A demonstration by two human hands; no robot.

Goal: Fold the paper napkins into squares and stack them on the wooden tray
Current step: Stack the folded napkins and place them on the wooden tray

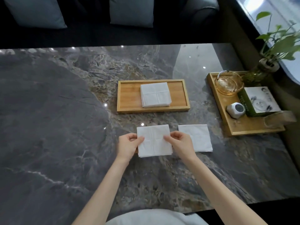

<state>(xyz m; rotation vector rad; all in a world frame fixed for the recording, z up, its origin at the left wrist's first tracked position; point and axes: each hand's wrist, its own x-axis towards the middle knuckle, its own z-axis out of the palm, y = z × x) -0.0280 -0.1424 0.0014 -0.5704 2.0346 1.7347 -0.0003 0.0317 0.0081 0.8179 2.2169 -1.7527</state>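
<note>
L hand [128, 144] + R hand [180, 142] pinch folded napkin [154, 141] | stack [155, 94] on tray [128, 96]

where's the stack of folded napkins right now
In the head view, the stack of folded napkins lies on the wooden tray at table centre, slightly right of the tray's middle, beyond the napkin held in both hands.

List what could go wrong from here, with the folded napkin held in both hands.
1. The held napkin is pinched only at its side edges by the left hand and right hand; its layers may splay open in transit.
2. It could land skewed on the stack in the wooden tray.
</note>
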